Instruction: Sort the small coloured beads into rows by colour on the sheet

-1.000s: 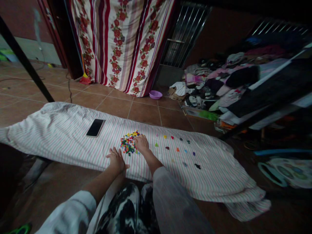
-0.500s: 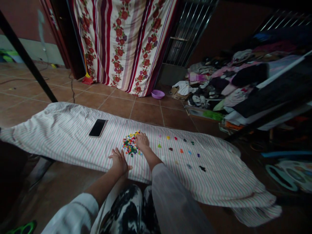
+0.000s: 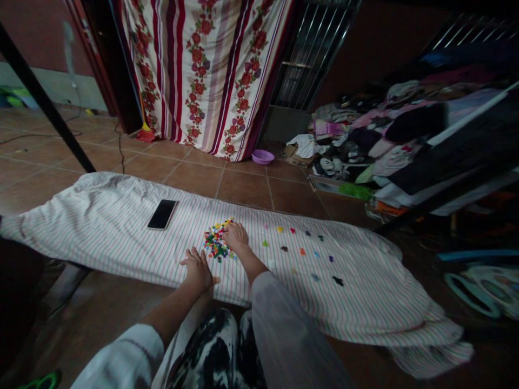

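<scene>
A pile of small multicoloured pieces [image 3: 217, 243] lies on the striped cloth [image 3: 121, 237]. My right hand [image 3: 236, 236] is over the pile's right edge, fingers bent down; whether a piece is between the fingertips is too small to tell. Just left of the pile's near side, my left hand [image 3: 198, 269] rests on the cloth's front edge with its fingers spread and nothing in it. To the right, small groups sorted by colour stand in rows, among them a yellow group [image 3: 280, 229], an orange group [image 3: 302, 252] and a black group [image 3: 338, 281].
A phone [image 3: 162, 214] lies on the cloth left of the pile. Beyond, on the tiled floor, are a purple basin [image 3: 263, 157] and a floral curtain [image 3: 198, 81]. Clothes [image 3: 365, 129] are heaped at the right. A dark pole [image 3: 48, 97] slants at the left.
My right hand has shifted very slightly left over the pile. My left hand stays in the same place on the cloth.
</scene>
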The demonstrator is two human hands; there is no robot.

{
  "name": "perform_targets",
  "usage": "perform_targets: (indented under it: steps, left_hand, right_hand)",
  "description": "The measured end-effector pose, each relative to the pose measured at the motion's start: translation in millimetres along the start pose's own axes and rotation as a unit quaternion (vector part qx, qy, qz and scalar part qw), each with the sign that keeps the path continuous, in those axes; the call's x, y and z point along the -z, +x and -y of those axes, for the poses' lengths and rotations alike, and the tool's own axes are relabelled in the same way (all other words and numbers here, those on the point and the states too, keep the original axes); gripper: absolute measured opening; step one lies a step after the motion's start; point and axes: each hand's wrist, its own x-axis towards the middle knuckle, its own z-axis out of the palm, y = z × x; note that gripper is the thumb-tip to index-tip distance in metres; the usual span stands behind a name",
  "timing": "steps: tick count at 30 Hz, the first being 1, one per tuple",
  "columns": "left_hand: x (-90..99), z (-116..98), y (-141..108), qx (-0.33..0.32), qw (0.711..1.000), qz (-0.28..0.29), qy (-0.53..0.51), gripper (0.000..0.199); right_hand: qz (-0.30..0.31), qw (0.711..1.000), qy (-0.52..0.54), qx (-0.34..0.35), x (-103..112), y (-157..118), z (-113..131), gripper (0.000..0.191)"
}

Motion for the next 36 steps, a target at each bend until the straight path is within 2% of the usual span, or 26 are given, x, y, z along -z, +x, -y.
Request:
perform_targets:
  steps: [5,11,17,24,29,36]
  left_hand:
    - [3.8,-1,0,0.018,1.0,0.024,0.0,0.091]
    - [4.9,0,0,0.016,1.0,0.024,-0.003,0.096]
    - [0.7,2,0,0.02,1.0,0.01,-0.01,0.094]
    - [-10.2,5,7,0.012,0.998,-0.017,-0.059,0.097]
    - [-11.8,5,9,0.029,0.997,-0.011,-0.073,0.097]
    - [-9.1,8,8,0.03,0.997,0.003,-0.075,0.097]
  right_hand:
    - [-0.039,0.998,0.056,0.016,1,-10,-4,0.009]
    - [-0.061,0.99,0.123,0.013,-1,-27,-9,0.008]
    - [-0.047,0.984,0.169,-0.013,-2,-52,-16,0.008]
    - [-0.032,0.971,0.227,-0.065,10,-81,-26,0.014]
    - [-0.076,0.961,0.251,-0.083,21,-103,-57,0.014]
    - [-0.177,0.944,0.241,-0.137,43,-147,-136,0.029]
